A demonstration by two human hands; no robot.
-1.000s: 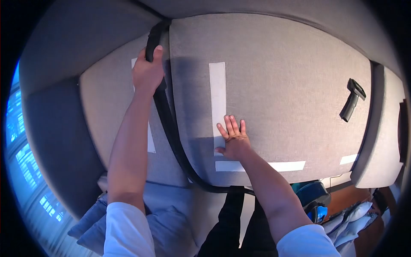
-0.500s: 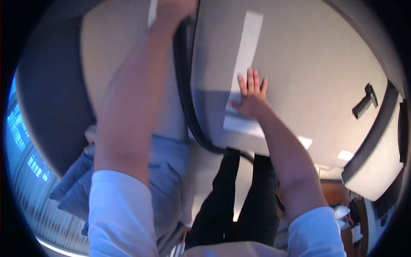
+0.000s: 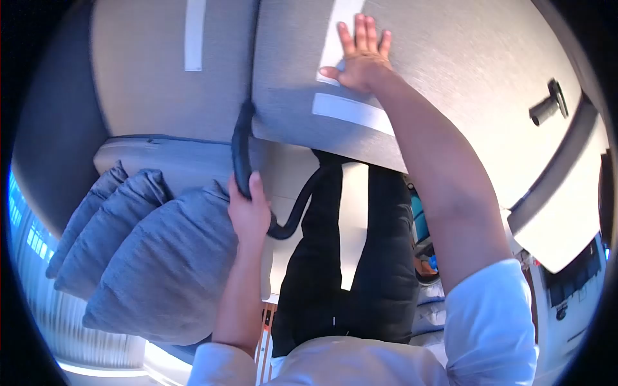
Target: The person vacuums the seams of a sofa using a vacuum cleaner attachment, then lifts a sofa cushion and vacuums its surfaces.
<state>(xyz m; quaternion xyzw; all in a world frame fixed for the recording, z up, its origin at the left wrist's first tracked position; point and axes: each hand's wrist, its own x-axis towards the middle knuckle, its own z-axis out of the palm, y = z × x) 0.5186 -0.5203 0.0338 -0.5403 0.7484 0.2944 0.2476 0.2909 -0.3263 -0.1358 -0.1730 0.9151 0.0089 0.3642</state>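
Observation:
My left hand (image 3: 250,209) is wrapped round the black handle of a vacuum cleaner hose (image 3: 241,145). The handle's narrow far end meets the front of the gap (image 3: 255,64) between two grey sofa cushions; whether it goes inside, I cannot tell. From below my hand, the hose (image 3: 298,209) curves up toward my legs. My right hand (image 3: 365,64) lies palm down with fingers spread on the right cushion (image 3: 444,71), partly over a white strip (image 3: 335,42). A second white strip (image 3: 351,112) runs along that cushion's front. The left cushion (image 3: 141,77) carries another strip (image 3: 193,35).
A black vacuum nozzle (image 3: 548,106) lies on the sofa at the right, near the armrest (image 3: 557,235). Several blue-grey pillows (image 3: 167,257) lean together at the left. My legs (image 3: 341,283) stand against the sofa's front edge.
My left hand has come back from the far end of the cushion gap to the front edge, drawing the hose along. The view has shifted; my right hand stays flat on the cushion.

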